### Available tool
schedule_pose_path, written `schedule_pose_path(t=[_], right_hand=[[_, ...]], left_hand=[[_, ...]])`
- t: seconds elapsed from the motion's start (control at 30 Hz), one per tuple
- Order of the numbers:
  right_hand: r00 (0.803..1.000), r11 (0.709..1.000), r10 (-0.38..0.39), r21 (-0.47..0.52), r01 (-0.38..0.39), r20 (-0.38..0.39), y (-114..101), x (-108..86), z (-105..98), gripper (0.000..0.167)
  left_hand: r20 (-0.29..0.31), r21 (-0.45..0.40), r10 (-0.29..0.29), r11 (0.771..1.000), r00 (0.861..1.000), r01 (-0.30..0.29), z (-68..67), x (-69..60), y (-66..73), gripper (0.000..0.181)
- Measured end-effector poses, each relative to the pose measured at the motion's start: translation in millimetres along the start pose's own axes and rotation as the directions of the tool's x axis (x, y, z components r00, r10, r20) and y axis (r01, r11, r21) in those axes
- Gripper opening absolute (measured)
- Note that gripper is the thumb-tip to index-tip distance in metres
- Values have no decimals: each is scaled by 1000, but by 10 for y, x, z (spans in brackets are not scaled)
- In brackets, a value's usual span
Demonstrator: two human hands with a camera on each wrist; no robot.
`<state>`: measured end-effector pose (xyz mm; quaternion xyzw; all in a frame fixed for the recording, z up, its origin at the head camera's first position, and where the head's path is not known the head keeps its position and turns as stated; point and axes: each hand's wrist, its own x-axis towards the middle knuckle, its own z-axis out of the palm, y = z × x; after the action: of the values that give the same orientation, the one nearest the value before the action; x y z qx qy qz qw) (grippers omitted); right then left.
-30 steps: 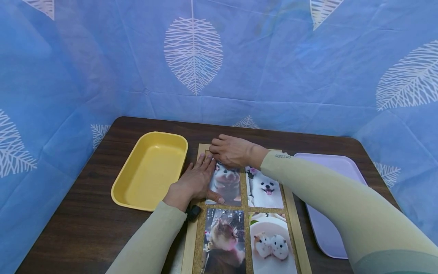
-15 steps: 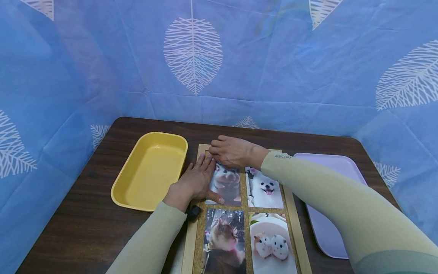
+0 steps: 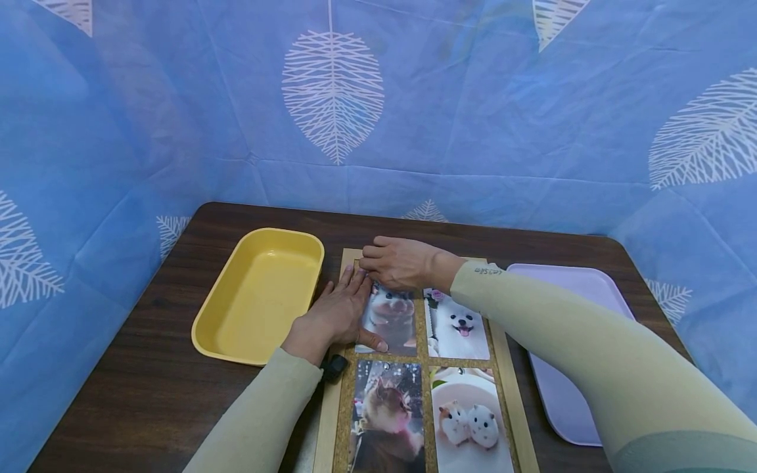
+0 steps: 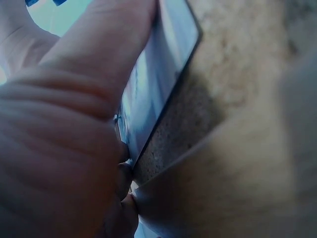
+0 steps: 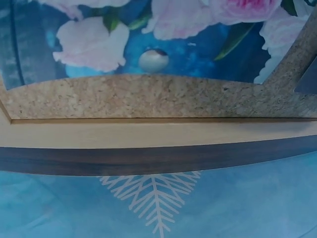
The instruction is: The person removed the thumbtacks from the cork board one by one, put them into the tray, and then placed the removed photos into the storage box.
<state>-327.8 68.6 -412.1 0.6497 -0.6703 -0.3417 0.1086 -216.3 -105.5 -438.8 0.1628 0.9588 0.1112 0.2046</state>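
Note:
A wood-framed cork board [image 3: 422,394] bears several animal photos. My left hand [image 3: 340,309] lies with fingers spread along the left side of the upper-left photo [image 3: 390,322], thumb on its lower part. Bent over that photo's top edge is my right hand [image 3: 399,263], its fingers curled downward; whatever is at their tips is hidden. The white dog photo [image 3: 461,325] sits under the right wrist. In the right wrist view, a round pale pin [image 5: 153,60] shows near its flowery top edge. The left wrist view shows a photo corner [image 4: 173,39] against the cork.
To the left of the board stands a yellow tray [image 3: 257,351]. A lilac tray [image 3: 568,407] lies on the right, partly beneath the right arm. The lower photos show a cat [image 3: 387,414] and two hamsters [image 3: 470,420]. Blue cloth [image 3: 473,118] hangs behind the dark table [image 3: 148,368].
Very little differs. My right hand has dipped slightly at the top of the upper-left photo, while my left hand and the board stay in place.

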Motion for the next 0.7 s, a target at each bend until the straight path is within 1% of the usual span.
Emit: schedule_pose_path(t=[0.13,0.3,0.4,0.57,0.7], right_hand=[[1000,1000,2,-9,-2,-18,-3,-31,-6,30],[999,999,12,-31,-13,-36,28,-65,-60,30],[999,999,20,-28,-22,-46,46,-73,-91,30],[997,999,50,3,-50,-53,49,-91,-112,30],[994,997,70,-12,-71,-85,48,-148,-130,30]], left_hand=[[4,5,-2,1000,1000,2,-5,1,15,137],[7,-3,-7,1000,1000,7,-19,-6,17,137],[6,-12,-7,1000,1000,7,-16,-4,8,138],[6,-10,-7,1000,1000,7,-9,8,8,137],[5,-1,-8,1000,1000,8,-9,13,9,137]])
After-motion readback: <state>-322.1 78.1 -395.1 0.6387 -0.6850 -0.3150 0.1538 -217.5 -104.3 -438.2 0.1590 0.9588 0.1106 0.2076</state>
